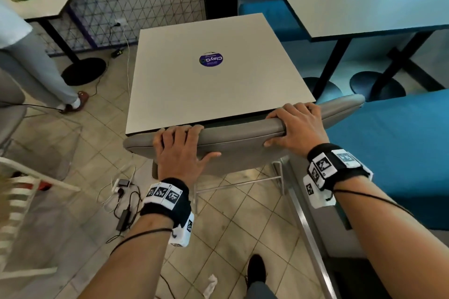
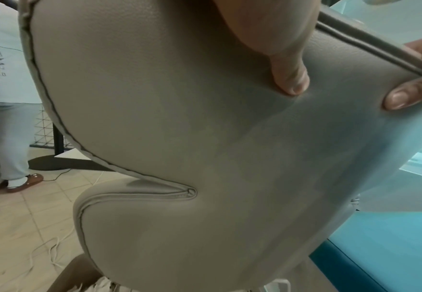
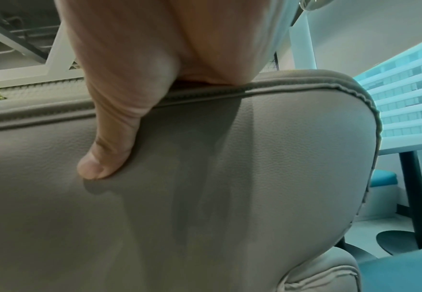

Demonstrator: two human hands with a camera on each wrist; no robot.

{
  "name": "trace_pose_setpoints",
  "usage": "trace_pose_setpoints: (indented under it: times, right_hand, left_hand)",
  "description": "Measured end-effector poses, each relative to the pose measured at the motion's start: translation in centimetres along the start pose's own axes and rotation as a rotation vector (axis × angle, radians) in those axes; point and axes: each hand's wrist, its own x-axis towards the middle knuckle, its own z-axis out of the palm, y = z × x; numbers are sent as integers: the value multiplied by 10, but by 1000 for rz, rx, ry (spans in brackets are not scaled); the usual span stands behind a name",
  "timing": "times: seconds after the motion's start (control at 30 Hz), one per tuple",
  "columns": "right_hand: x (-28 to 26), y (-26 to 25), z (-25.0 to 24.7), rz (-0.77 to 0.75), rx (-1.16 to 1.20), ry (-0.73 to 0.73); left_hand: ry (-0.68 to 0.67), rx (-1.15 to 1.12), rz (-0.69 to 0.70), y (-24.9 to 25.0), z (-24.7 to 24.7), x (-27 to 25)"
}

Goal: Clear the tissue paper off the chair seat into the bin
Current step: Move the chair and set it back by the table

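A grey padded chair [image 1: 238, 138] is pushed in under a square table [image 1: 218, 90], so its seat is hidden. My left hand [image 1: 179, 148] grips the top of the backrest near its left end, fingers over the far side and thumb on the near face. My right hand [image 1: 294, 126] grips the same top edge further right. The left wrist view shows my left thumb [image 2: 291, 79] pressing the grey backrest [image 2: 180, 128]; the right wrist view shows my right thumb [image 3: 105, 158] on it [image 3: 267, 158]. A crumpled white tissue [image 1: 210, 285] lies on the tiled floor by my shoe [image 1: 256, 267]. No bin is in view.
Blue benches [image 1: 401, 148] flank the chair on the right, with a second table [image 1: 364, 7] behind. A person [image 1: 36, 68] stands at the left. Cables and a power strip [image 1: 121, 184] lie on the floor left of the chair. A white slatted frame [image 1: 19, 192] stands lower left.
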Motion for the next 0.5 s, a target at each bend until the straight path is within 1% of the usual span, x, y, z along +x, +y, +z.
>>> trace_pose_setpoints:
  times: [0.1, 0.23, 0.27, 0.4, 0.5]
  right_hand:
    - [18, 4, 4, -22, 0, 13]
    - [17, 8, 12, -56, -11, 48]
    - [17, 8, 12, -53, -22, 45]
    - [10, 5, 10, -37, -27, 22]
    - [5, 3, 9, -50, -5, 54]
  left_hand:
    - [12, 21, 20, -9, 10, 18]
    - [107, 38, 52, -13, 17, 17]
    - [104, 39, 51, -13, 17, 17]
    - [23, 48, 29, -10, 10, 14]
    - [-34, 9, -12, -4, 0, 9]
